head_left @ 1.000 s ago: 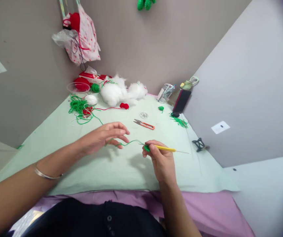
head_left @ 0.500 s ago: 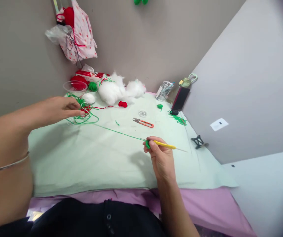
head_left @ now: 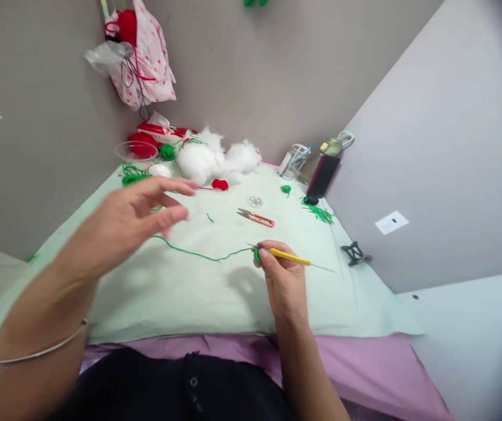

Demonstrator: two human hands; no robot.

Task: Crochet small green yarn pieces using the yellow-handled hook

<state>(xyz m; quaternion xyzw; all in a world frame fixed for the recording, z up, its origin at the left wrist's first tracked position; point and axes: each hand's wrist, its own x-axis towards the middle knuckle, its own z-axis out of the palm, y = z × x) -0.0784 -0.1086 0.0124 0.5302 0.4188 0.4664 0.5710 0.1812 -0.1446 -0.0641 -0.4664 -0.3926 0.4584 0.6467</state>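
My right hand [head_left: 283, 272] pinches a yellow-handled crochet hook [head_left: 292, 257] together with a small green crochet piece [head_left: 257, 255]. From that piece a strand of green yarn [head_left: 193, 252] runs slackly left across the pale cloth, passing behind my left hand [head_left: 123, 219]. My left hand is in the air over the left side of the table, fingers apart, slightly blurred, holding nothing. Behind it lies a tangle of green yarn [head_left: 133, 173], partly covered by the hand. Orange thread snips [head_left: 256, 217] lie beyond my right hand.
White stuffing [head_left: 200, 158] sits at the back, with a small red yarn piece [head_left: 220, 185] before it. A clear cup [head_left: 293, 162], a bottle [head_left: 332, 144] and a dark phone [head_left: 323, 175] stand at the back right. Green yarn scraps [head_left: 319, 213] and a black stand [head_left: 354, 254] are at the right.
My left hand has left the yarn tangle and come right and nearer, its fingers spreading. The green strand, taut before, now sags. My right hand has barely moved.
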